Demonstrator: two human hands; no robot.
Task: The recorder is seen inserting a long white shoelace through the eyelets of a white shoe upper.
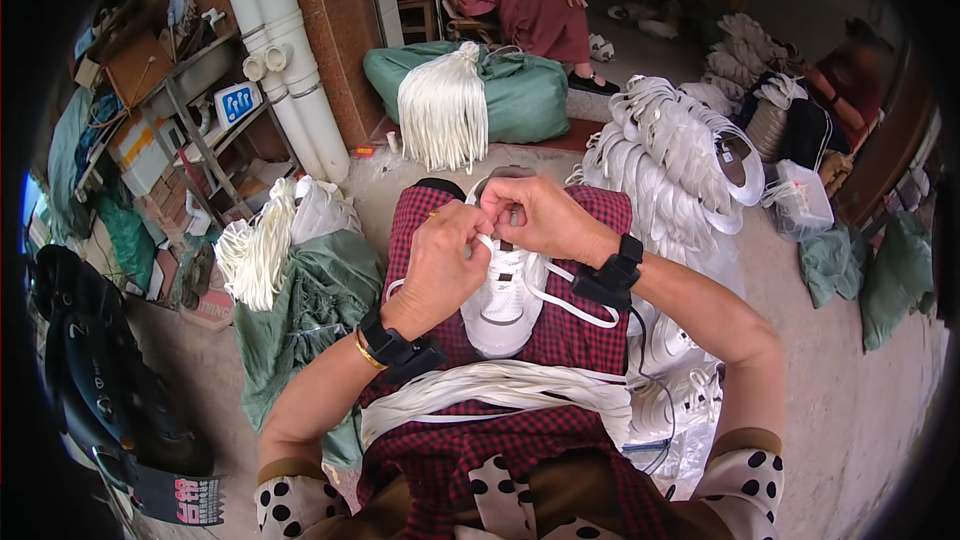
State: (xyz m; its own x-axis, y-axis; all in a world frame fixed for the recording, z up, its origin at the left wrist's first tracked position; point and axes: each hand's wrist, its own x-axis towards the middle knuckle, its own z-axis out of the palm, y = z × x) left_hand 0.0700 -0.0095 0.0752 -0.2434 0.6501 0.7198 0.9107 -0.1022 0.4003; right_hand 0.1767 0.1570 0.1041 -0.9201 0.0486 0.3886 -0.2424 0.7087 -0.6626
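A white sneaker (497,312) rests on my lap over a red-and-black checked apron (425,230), its toe toward me. White shoelace (572,302) runs through its lower eyelets, and a loose loop hangs to the right. Both hands meet over the upper eyelets. My left hand (447,258) is closed in a pinch on the lace at the left side. On the opposite side my right hand (550,225) pinches lace between thumb and fingers; the fingertips partly hide it. Across my lap lies a bundle of white laces (500,387).
White shoe parts (665,155) are piled at the right, with finished-looking sneakers (675,395) below. Laces (443,100) drape over a green sack (530,100) ahead; more laces (262,255) lie at left. A scooter (105,380) stands far left. Two people (515,15) sit beyond.
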